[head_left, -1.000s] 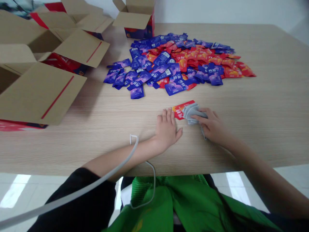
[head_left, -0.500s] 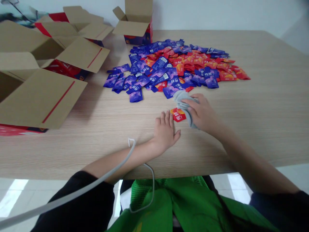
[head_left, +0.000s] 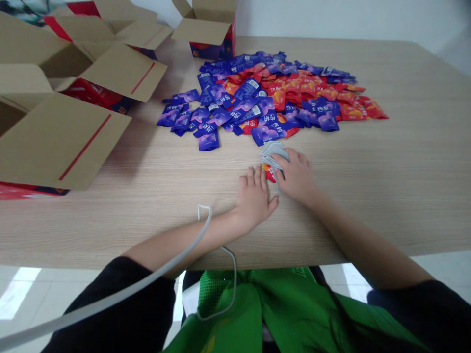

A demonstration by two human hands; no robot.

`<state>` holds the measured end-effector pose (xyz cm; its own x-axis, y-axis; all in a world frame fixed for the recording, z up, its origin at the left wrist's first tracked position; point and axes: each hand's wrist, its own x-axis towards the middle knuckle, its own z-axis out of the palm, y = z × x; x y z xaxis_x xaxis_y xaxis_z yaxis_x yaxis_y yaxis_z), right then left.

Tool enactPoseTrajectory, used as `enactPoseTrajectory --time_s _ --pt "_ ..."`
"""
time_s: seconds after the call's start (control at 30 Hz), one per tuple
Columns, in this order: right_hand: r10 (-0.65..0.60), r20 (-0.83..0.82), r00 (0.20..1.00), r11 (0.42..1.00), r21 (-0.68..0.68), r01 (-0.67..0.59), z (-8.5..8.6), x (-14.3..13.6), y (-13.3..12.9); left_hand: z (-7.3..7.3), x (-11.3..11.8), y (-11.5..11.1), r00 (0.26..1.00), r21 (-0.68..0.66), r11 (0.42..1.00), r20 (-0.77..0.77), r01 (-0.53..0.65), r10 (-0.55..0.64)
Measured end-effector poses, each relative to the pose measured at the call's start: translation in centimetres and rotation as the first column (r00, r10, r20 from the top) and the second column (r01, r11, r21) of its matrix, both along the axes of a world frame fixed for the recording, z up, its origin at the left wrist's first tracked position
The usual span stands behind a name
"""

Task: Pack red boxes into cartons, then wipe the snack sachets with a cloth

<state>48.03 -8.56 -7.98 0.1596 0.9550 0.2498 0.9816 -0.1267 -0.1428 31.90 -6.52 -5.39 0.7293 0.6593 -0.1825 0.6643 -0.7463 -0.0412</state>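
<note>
Under the right hand [head_left: 296,177], soft matt fabric is shown by the grey cloth [head_left: 274,149]. Beyond the grip, the sachets [head_left: 268,131] are made of slightly glossy, plastic-like film. Around it, the tabletop [head_left: 368,196] is smoothly wood-grained; leftward, matt cardboard is seen in the boxes [head_left: 73,137].

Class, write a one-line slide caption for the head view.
Right hand holding a grey cloth over a red packet, left hand at the packet's edge, piled blue and red packets beyond.
</note>
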Motion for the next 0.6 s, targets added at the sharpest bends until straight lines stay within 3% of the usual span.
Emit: enactPoseTrajectory --time_s 0.23,0.47,0.6 --pt "-0.016 0.031 0.999 1.0 0.005 0.016 0.0 1.7 -2.3 0.1 0.0 0.1 1.0 -0.005 1.0 0.001 0.0 0.0" --pt "-0.073 0.06 0.996 0.997 -0.009 0.074 0.1 -0.3 -4.9 0.0 0.0 -0.1 1.0 -0.003 1.0 0.028 0.005 -0.005" --pt "0.004 0.021 1.0 0.999 -0.035 -0.003 0.0 0.4 -4.9 -0.3 -0.2 -0.1 0.998 0.001 1.0 0.057 0.004 -0.004"
